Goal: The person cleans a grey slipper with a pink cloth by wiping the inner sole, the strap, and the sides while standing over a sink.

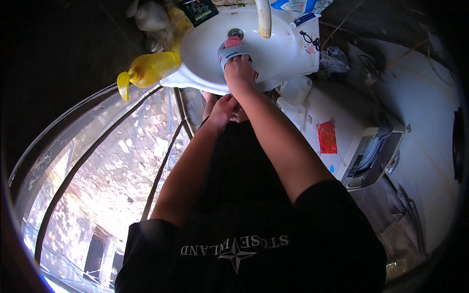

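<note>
Over the white washbasin (278,66), my right hand (239,69) grips a grey-and-pink slide slipper (232,51). Its fingers are curled at the slipper's grey strap and partly hidden. The slipper's pink end points to the metal drain (236,33). My left hand (221,111) is low, in front of the basin's near rim and against the hem of my black shirt (234,175). Its fingertips are bent together, and whether anything is between them cannot be made out. A bare foot or leg shows just behind it.
A pale faucet (263,18) overhangs the basin. Left of it lies a yellow pump bottle (154,69). A blue-and-white tube (305,20) and black hair ties (310,40) are on the right rim. White jugs (295,91) and a washing machine (373,157) stand right; a window (110,164) is left.
</note>
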{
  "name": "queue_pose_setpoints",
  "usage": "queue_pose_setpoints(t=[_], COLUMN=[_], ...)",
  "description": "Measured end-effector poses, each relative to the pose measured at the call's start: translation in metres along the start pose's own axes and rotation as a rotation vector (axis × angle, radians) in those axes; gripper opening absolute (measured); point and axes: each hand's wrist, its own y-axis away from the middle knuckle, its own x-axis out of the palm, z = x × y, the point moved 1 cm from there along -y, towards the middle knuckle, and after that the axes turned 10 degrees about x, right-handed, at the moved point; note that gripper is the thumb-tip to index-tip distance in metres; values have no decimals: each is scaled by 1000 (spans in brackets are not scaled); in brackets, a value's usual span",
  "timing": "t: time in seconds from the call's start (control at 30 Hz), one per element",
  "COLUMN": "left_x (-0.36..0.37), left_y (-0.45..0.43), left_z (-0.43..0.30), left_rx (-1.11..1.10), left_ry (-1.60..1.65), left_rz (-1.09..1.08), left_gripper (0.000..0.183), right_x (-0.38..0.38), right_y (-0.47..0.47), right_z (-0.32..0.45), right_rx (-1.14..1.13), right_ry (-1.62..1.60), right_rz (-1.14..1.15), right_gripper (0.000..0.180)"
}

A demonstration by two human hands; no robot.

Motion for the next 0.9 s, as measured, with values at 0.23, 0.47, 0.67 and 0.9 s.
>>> queue_pose_setpoints(t=[0.23, 0.47, 0.67, 0.9], left_x=[-5, -6, -8, -39], left_y=[-2, -9, -8, -18], left_z=[7, 13, 11, 41], left_rx=[73, 61, 94, 232], left_ry=[-51, -63, -76, 4], left_rz=[18, -19, -61, 122], left_gripper=[41, 41, 38, 44], right_x=[1, -21, -64, -79], right_y=[9, -4, 72, 156], right_z=[11, 17, -31, -75], right_rx=[-129, 19, -162, -332], right_ry=[349, 255, -171, -266], right_rz=[149, 232, 129, 10], right_gripper=[31, 30, 33, 26])
